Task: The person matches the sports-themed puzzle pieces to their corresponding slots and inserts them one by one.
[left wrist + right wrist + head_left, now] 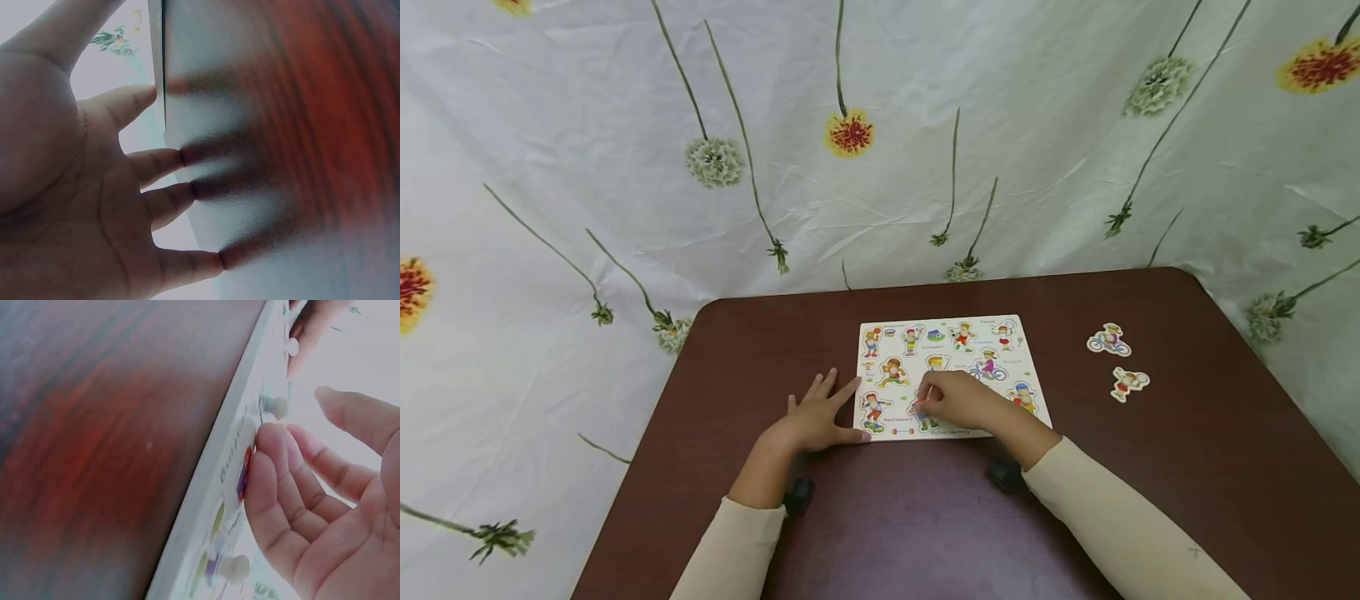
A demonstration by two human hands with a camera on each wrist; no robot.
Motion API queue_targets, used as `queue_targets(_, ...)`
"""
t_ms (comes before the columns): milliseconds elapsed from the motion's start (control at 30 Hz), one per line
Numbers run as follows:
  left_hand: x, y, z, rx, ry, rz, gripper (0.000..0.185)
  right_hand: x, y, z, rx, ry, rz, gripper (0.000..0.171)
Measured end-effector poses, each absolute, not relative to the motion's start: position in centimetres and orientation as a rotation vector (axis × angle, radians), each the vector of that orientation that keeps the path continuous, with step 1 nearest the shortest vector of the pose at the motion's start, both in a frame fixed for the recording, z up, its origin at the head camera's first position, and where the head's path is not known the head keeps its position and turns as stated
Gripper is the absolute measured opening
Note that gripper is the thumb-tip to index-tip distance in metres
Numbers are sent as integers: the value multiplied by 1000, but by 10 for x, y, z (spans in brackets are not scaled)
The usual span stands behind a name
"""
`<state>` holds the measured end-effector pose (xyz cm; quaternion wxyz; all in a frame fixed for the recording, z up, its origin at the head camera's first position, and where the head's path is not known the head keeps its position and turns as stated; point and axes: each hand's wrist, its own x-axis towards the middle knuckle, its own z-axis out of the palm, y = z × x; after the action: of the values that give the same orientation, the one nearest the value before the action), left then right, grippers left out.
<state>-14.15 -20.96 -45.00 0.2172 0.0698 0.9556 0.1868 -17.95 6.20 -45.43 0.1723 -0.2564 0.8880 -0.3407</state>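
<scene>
A white wooden puzzle board (pixel 880 402) with cartoon sports figures lies on the brown table. My left hand (pixel 812 425) spreads its fingers beside the board's left edge, thumb at the front corner. In the left wrist view, the left fingertips rest on the table and one touches the board's side. My right hand (pixel 962 402) is over the lower middle of the board, fingers bent and touching a figure piece (pixel 928 421). From the right wrist view, its thumb stands apart from a white knob (pixel 275 406) near the fingertips. The hand partly hides that figure.
Two loose puzzle pieces lie right of the board: a cyclist (pixel 1108 340) and a figure in red and white (pixel 1128 383). The dark brown table (pixel 760 350) meets a white flowered cloth (pixel 895 217) at the back. Other knobs (pixel 234 569) stick up from the board.
</scene>
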Motion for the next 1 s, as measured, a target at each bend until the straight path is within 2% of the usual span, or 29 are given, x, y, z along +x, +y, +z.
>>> queue_targets(200,-141,-211,-451,193,2652,524,97,-179,72,-454,-654,2537,-1106,9)
queue_targets(833,-140,-212,-451,188,2649,517,97,-194,117,-447,-360,2592,-1537,27)
queue_targets(1000,-141,-210,-450,188,2646,530,97,-200,136,-445,-313,2648,-1557,26)
